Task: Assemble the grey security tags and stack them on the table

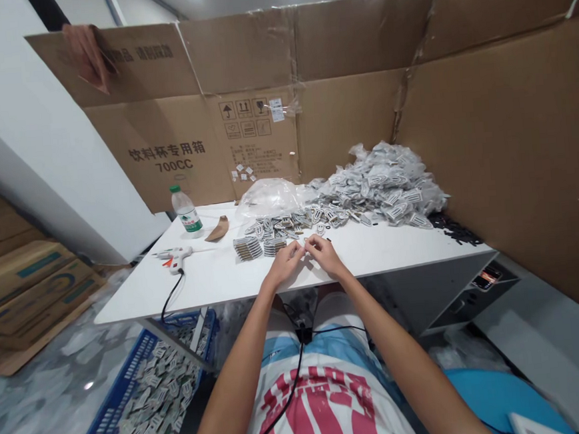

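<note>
Close together above the front of the white table (367,254), my left hand (287,260) and my right hand (323,254) meet with fingertips pinched. Whatever sits between the fingers is too small and too hidden to name. Just beyond the left hand stand two neat stacks of small flat grey parts, a larger left stack (248,248) and a smaller right stack (274,246). Behind the hands spreads a loose heap of similar grey parts (290,223). A few tiny dark pieces lie on the tabletop close to the right fingertips.
A glue gun (176,258) with a black cord lies at left, near a green-capped bottle (186,212) and a curved brown piece (217,229). Bagged parts (387,186) pile up at back right beside black bits (453,229). Cardboard walls (352,118) surround the table. A blue basket (117,391) stands below.
</note>
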Tool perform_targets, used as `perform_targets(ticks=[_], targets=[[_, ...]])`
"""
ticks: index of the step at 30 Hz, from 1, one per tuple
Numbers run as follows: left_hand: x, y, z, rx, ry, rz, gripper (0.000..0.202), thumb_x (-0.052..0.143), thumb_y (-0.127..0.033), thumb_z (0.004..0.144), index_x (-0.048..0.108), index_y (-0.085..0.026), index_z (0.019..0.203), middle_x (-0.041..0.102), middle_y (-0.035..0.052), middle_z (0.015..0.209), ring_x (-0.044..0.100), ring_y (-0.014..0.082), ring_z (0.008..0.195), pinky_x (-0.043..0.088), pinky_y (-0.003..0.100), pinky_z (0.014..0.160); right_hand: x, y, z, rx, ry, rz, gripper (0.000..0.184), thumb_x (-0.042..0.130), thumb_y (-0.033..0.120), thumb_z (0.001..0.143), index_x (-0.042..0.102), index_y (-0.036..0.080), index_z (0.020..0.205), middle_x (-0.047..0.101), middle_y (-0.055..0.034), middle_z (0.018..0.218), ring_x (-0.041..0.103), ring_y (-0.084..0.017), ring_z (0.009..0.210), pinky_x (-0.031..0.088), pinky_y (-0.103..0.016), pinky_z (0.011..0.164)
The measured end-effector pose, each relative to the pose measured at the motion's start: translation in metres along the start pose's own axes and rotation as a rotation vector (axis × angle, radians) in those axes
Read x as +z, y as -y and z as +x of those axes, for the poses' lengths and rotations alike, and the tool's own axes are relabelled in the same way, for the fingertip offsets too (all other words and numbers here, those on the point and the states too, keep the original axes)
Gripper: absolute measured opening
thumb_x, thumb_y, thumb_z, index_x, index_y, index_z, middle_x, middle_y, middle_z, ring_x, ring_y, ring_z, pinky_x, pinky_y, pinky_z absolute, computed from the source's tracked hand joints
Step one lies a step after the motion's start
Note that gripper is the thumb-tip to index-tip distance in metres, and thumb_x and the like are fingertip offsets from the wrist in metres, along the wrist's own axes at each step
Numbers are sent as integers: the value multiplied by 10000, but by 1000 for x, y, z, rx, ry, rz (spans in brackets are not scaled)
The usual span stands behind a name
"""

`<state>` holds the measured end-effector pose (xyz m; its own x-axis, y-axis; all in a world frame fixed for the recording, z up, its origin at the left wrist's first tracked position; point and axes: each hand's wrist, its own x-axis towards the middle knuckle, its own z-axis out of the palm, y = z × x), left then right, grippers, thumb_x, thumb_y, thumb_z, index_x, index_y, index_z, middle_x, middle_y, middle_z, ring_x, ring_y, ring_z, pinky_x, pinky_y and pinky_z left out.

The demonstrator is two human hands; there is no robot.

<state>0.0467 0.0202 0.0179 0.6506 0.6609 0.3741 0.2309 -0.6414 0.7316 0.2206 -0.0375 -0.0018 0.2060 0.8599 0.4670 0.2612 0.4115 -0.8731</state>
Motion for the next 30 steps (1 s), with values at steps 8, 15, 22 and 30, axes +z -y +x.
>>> perform_targets(ticks=[8,15,22,30], targets=[[1,2,2,32,-87,-20,394,470,-506,1070,636,-199,890,660,14,836,575,176,780,426,300,753,0,8,-3,-23,48,17,225,679,455,904,661,232,933,692,-24,893,660,-201,815,544,-300,728],[2,3,2,12,-126,-12,367,479,-493,1068,645,-205,915,696,23,881,614,187,836,455,305,815,0,5,-3,-32,56,16,282,722,501,902,668,232,970,712,-33,894,690,-216,844,561,-322,763],[1,-2,1,17,-96,11,360,479,-483,1066,670,-201,949,705,21,889,621,182,824,453,298,823,1,3,-1,-4,8,62,224,704,448,888,634,235,873,658,-10,858,629,-194,776,528,-293,686],[1,-2,1,-32,-67,107,362,475,-425,1056,762,-219,1131,793,57,1102,708,225,1005,481,313,959,-4,-15,3,75,-361,-63,102,618,338,802,568,253,826,630,25,717,599,-193,680,482,-306,710]])
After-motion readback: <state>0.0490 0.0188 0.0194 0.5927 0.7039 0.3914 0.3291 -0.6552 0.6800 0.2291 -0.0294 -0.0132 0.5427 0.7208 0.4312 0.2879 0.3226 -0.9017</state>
